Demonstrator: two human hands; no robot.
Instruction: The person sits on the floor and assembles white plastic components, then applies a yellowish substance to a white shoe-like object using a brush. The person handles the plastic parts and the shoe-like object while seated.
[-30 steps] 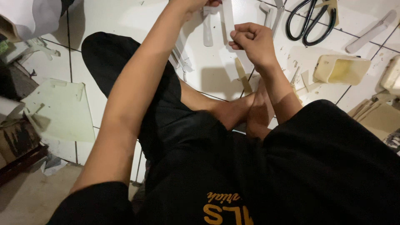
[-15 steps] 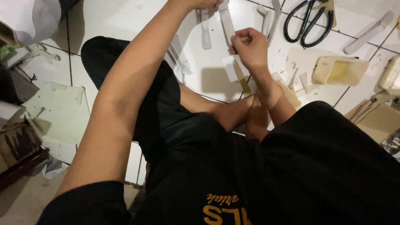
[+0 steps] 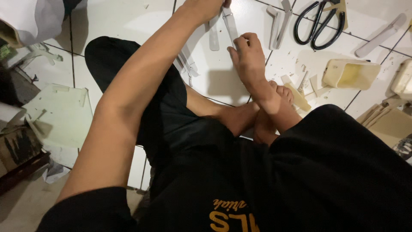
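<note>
A pale strip [image 3: 230,25] is held up over the white tiled floor [image 3: 128,21], pinched from both ends. The left hand [image 3: 206,7] is mostly cut off by the top edge, so only a closed grip on the strip's upper end can be made out. The right hand [image 3: 249,60] has its fingers [image 3: 239,43] curled tight against the lower end. If it's bent too hard, the strip could probably be snapped — or slipped out of that top pinch and dropped among the scraps. Black scissors [image 3: 319,23] are left lying open further right, beside a cream box [image 3: 349,74].
</note>
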